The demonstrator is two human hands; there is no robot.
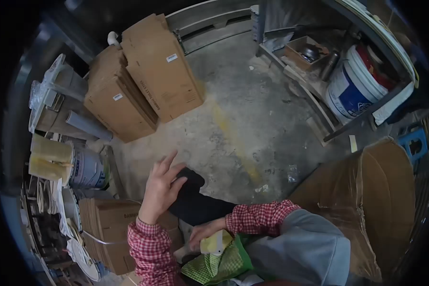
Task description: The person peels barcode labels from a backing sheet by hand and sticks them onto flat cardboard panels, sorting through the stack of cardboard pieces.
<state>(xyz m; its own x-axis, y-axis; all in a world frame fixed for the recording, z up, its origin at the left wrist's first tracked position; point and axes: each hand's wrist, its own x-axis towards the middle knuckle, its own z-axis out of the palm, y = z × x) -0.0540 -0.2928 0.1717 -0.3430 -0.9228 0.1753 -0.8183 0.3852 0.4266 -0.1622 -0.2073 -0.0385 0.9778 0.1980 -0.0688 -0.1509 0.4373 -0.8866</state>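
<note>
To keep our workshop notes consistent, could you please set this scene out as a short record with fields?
Left hand: raised, open, nothing visible in it
Right hand: low, beside a yellow item; grip unclear
Cloth: green, checked, next to the yellow item
Cardboard: two tall bundles side by side, upper left
Bucket: white and blue, upper right
Floor: grey, with a worn yellow line

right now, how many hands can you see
2: the left hand, raised left of centre, and the right hand, lower down beside the yellow-and-white object. No other hands show; parts of the dark edges are unclear.
</note>
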